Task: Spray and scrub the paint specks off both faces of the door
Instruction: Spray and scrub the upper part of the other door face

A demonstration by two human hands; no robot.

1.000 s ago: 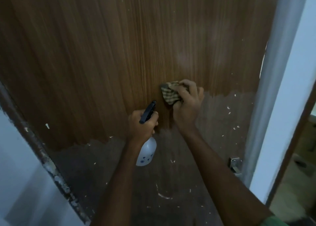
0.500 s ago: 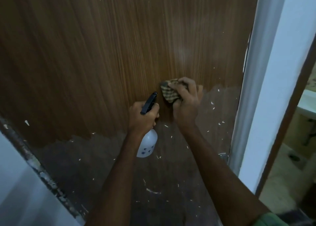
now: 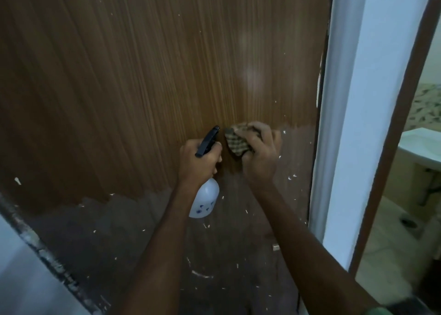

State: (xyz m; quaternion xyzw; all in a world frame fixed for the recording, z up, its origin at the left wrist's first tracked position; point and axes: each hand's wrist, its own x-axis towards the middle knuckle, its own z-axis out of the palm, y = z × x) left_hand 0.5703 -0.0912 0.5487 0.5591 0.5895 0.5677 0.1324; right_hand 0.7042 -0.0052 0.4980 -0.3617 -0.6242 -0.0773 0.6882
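Brown wood-grain door (image 3: 143, 88) fills most of what I can see from here, standing ajar against a pale blue-white door frame (image 3: 346, 147) on its right edge. Its upper part looks clean and glossy; the lower part is duller and dotted with white paint specks (image 3: 291, 176).

The person's right hand (image 3: 259, 157) has its grip clamped around a bunched checked scrubbing cloth (image 3: 235, 141) and presses it to the door just where the clean area meets the dull one. The left hand (image 3: 198, 162) has its fingers curled around the neck of a white plastic spray bottle with a black trigger head (image 3: 206, 200), just beside the cloth, nozzle aimed at the wood.

I'd judge the step in hand is scrubbing this face, working downward, with much of the lower panel not yet done and the other face out of sight. The next move probably calls for a fresh spray on the speckled patch below and to the right, then firm rubbing there. Through the gap at right a white washbasin (image 3: 420, 147) shows.
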